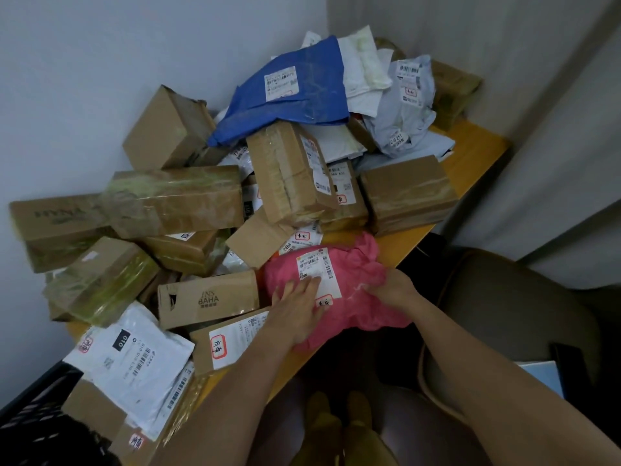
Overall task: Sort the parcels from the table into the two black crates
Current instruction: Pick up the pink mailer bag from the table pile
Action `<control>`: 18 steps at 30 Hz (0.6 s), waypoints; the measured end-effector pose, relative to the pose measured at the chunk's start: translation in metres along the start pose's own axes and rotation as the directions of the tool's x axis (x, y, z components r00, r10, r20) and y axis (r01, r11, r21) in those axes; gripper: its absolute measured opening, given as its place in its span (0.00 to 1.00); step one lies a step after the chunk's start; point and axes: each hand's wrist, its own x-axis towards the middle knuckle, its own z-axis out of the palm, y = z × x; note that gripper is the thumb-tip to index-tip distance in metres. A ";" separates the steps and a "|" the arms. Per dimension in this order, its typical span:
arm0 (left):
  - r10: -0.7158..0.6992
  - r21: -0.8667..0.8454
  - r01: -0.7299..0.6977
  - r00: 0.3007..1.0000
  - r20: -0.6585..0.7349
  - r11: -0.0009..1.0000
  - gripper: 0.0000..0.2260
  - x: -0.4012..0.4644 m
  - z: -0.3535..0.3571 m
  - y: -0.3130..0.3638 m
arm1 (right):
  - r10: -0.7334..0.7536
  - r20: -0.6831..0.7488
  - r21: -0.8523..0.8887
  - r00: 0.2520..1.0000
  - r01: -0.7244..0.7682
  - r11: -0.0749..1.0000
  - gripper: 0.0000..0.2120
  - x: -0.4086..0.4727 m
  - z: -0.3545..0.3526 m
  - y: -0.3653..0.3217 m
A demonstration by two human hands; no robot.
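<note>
One pink parcel [349, 290] at table [470, 156] edge, left hand [297, 309] flat on it, right hand [391, 285] fingers pinching it

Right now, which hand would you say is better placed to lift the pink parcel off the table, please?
Probably the right hand: it already grips the pink parcel's bunched edge, while the left hand only rests flat on its label. The one visible crate lies on the left, though.

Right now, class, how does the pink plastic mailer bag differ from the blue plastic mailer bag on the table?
The pink plastic mailer bag lies at the table's near edge; the blue plastic mailer bag sits atop the far pile. The left hand rests on the pink one and the right hand grips it; nothing touches the blue one. Both carry white shipping labels.
</note>
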 end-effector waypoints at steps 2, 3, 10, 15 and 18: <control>-0.008 -0.014 0.007 1.000 -0.009 1.000 0.28 -0.002 -0.005 -0.001 | -0.069 0.042 0.033 0.997 0.068 0.997 0.14 -0.009 -0.011 -0.004; -0.014 -0.024 0.014 1.000 -0.009 1.000 0.28 -0.003 -0.009 -0.002 | -0.094 0.039 0.095 0.995 0.090 0.991 0.11 -0.012 -0.016 -0.005; -0.118 -0.303 0.122 0.992 0.031 0.945 0.31 -0.007 -0.033 -0.005 | -0.098 -0.014 0.440 0.995 0.094 0.893 0.10 -0.030 -0.058 -0.006; -0.159 -0.662 0.070 0.984 -0.076 0.746 0.32 -0.007 -0.051 0.000 | -0.072 -0.116 0.537 0.991 0.123 0.834 0.11 -0.048 -0.090 -0.007; -0.182 -0.851 -0.015 0.975 -0.129 0.524 0.15 -0.011 -0.070 0.017 | -0.052 -0.208 0.581 0.977 0.166 0.797 0.12 -0.054 -0.105 -0.008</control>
